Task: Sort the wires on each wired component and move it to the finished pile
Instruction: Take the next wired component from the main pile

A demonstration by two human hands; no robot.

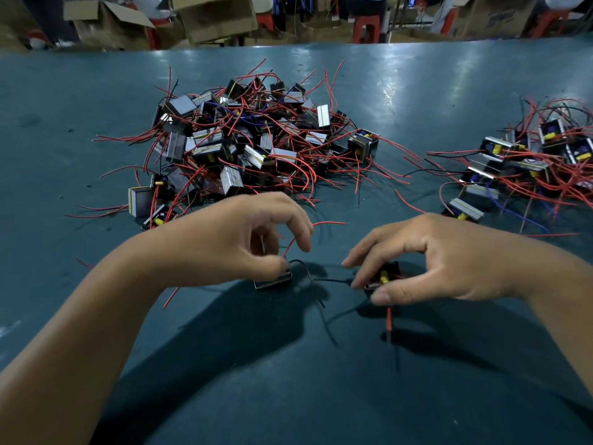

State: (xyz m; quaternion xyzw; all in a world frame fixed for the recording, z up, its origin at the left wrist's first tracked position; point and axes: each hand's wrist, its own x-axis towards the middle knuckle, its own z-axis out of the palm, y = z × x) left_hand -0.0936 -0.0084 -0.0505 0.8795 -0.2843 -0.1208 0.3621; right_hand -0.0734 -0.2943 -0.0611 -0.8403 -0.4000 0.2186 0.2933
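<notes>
My left hand (244,242) grips a small wired component (273,281) on the green table (96,101), its fingers curled over the top; a red wire (300,234) arcs up from it past my fingers. My right hand (426,261) holds a second component (385,277) with a yellow part, thumb in front and fingers behind. A black wire (330,280) runs between the two components, and a red wire (389,319) hangs toward me from the right one. Both components are partly hidden by my fingers.
A large tangled pile of components with red, black and blue wires (244,142) lies just beyond my hands. A smaller pile (519,168) sits at the right edge of the table. Cardboard boxes (218,17) and red stools (365,27) stand past the far edge.
</notes>
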